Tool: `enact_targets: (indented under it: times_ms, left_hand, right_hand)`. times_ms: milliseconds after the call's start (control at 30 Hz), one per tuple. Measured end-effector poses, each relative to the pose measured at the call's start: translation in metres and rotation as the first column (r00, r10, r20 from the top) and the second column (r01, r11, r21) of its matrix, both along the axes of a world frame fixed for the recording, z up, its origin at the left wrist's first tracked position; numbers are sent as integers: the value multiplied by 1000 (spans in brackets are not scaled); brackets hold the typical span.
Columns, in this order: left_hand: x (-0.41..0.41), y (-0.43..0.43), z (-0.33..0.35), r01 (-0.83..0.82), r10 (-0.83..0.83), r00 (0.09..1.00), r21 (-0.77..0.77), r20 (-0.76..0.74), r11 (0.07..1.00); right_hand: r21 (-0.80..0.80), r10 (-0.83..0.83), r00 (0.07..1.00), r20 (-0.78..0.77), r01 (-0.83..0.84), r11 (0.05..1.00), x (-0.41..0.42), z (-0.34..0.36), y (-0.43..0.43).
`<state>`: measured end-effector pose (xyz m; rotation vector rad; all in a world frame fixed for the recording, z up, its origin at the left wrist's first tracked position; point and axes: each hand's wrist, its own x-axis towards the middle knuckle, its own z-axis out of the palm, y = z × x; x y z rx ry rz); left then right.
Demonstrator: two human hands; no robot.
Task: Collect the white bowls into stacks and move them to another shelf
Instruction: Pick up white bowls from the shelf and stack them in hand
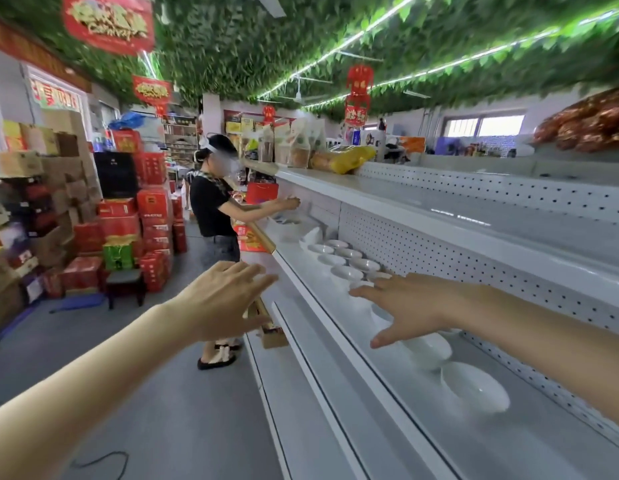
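Fingers (pixel 367 292) of the right hand (pixel 415 306) are straight and spread, palm down, holding nothing. The hand hovers over the middle shelf (pixel 381 403), its thumb just beside a white bowl (pixel 427 349) without visibly touching it. The left hand (pixel 221 299) is likewise wide open and empty, out over the aisle just left of the shelf's front edge. Nearer than that bowl sits another single bowl (pixel 474 388), close against it. Farther along the same shelf a double row of bowls (pixel 339 263) stands mouths up, in front of the pegboard back (pixel 439 251). Judging by this, the collecting is at its start: no clear stack shows, and the reach for a first bowl is the step in hand. The next move calls for closing on the rim of the bowl by the thumb and nesting it into its neighbour — it looks like smooth glazed ware, so a firm hold. At the far end another person (pixel 214 209) works at the same shelving, with red cartons (pixel 152 209) piled across the aisle on the left.
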<state>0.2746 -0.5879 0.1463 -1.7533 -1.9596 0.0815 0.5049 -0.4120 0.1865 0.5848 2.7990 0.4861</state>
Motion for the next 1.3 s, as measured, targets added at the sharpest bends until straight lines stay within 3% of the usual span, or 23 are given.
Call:
enact_targets:
  times_ms: [300, 600, 1000, 1167, 1300]
  left_hand:
    - [-143, 107, -22, -2, 0, 999, -61, -45, 998]
    - [-282, 293, -33, 67, -90, 986, -160, -138, 985]
    - [-429, 503, -50, 341, -350, 936, -139, -45, 930]
    - [-456, 604, -89, 539, -567, 820, -222, -82, 812]
    - [-467, 669, -104, 657, -676, 736, -238, -2, 716]
  right_hand:
    - [-106, -146, 988, 56, 151, 983, -121, -32, 127]
    - [-107, -204, 979, 24, 205, 973, -240, -48, 286]
    - [-249, -389, 921, 31, 384, 889, -338, -89, 426]
    - [-261, -596, 793, 127, 606, 751, -356, -107, 454]
    - [-230, -735, 650, 193, 758, 610, -365, -124, 478]
